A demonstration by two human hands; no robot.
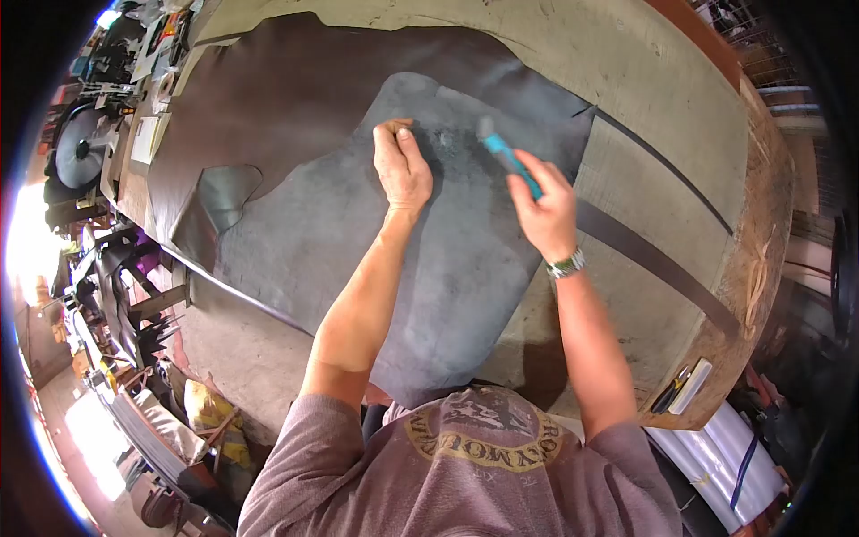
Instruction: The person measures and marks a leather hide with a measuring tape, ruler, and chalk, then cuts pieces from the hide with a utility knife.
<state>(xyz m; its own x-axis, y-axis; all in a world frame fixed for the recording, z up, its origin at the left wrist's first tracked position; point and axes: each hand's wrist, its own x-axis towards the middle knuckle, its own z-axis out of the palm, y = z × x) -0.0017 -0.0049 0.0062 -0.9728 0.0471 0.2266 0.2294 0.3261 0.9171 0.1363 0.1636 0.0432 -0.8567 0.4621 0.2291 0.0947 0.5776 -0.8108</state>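
Observation:
A large grey hide (358, 233) lies flesh side up on the worn workbench (680, 98), over a dark brown hide (295, 89). My left hand (403, 166) rests on the grey hide with fingers curled, pinching at its surface. My right hand (546, 210) grips a blue-handled tool (503, 154), blurred, with its tip pointing down at the hide just right of my left hand. A metal watch (565, 264) sits on my right wrist.
Two dark leather strips (662, 264) lie across the right side of the bench. A small holder with tools (684, 385) hangs at the bench's near right edge. Cluttered shelves and tools (107, 107) stand at the left; rolled plastic (716, 456) sits lower right.

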